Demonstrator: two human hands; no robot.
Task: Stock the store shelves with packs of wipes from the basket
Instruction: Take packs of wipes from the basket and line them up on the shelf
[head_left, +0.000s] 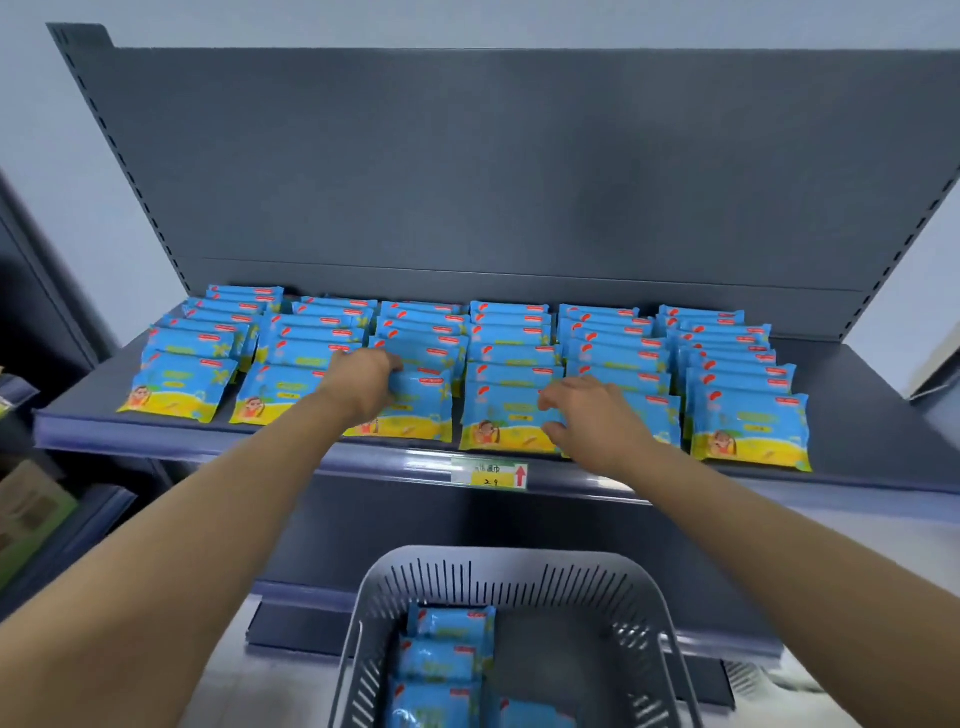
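Several rows of blue and yellow wipes packs (182, 382) lie overlapped on the dark grey shelf (878, 452). My left hand (361, 382) is curled over the top edge of the front pack in the third row (423, 410), gripping it. My right hand (592, 418) rests on the front pack of the fourth row (498, 421), thumb and fingers spread around its right end. A grey slotted basket (511, 571) stands below me at the bottom of the view, with several more wipes packs (441, 660) inside.
A price label (489, 475) with a red arrow is fixed to the shelf's front edge. A lower shelf edge (301, 592) runs behind the basket. Boxes on a neighbouring unit (31, 509) show at the left. The tall back panel (519, 171) rises behind the packs.
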